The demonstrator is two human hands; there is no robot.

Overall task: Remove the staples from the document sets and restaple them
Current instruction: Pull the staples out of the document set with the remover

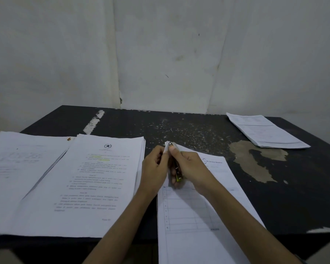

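With left grip (156, 168) and right grip (192, 168) meeting at one corner, looks mid-removal of a staple. Cannot tell whether stacks (74, 187) at left or pile (267, 130) far right on counter (179, 126) are finished; restapling judged pending. Pinches lifted top corner of set (179, 216), lying front right of centre, in curled left grip; clamps right grip round dark tool (178, 176), tip at that corner.

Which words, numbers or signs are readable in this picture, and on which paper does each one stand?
"RS … Medika", middle word unclear: header of the table form.
No legible words, only a star emblem: top page of the middle stack; body text blurred.
Print too small: left sheets, far-right stack.
No legible label: tool in the right hand.
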